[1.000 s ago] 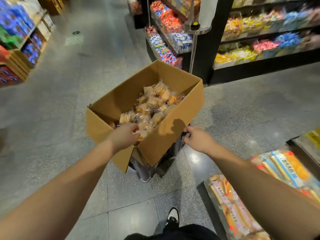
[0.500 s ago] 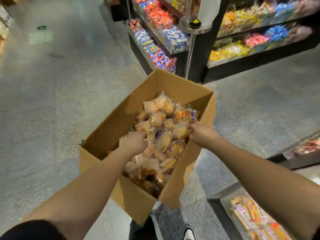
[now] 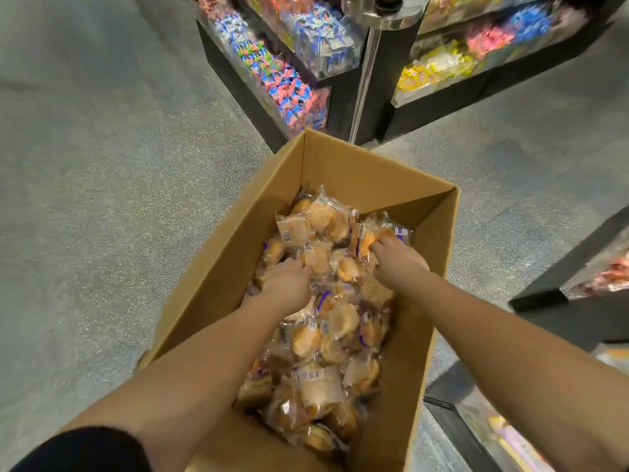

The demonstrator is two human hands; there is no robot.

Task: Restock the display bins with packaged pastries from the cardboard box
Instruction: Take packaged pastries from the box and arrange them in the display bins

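My left hand (image 3: pixel 286 284) and right hand (image 3: pixel 396 260) had left the cardboard box (image 3: pixel 371 172) rim and dug into the packaged pastries (image 3: pixel 326 338), fingers curling round packets for a first load.

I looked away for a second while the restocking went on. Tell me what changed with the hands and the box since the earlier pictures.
The right hand left the outside edge of the cardboard box and went inside, onto the packaged pastries. The left hand pushed further in among them. Both sets of fingers are buried, so any grip is unclear. The box stayed open and full.
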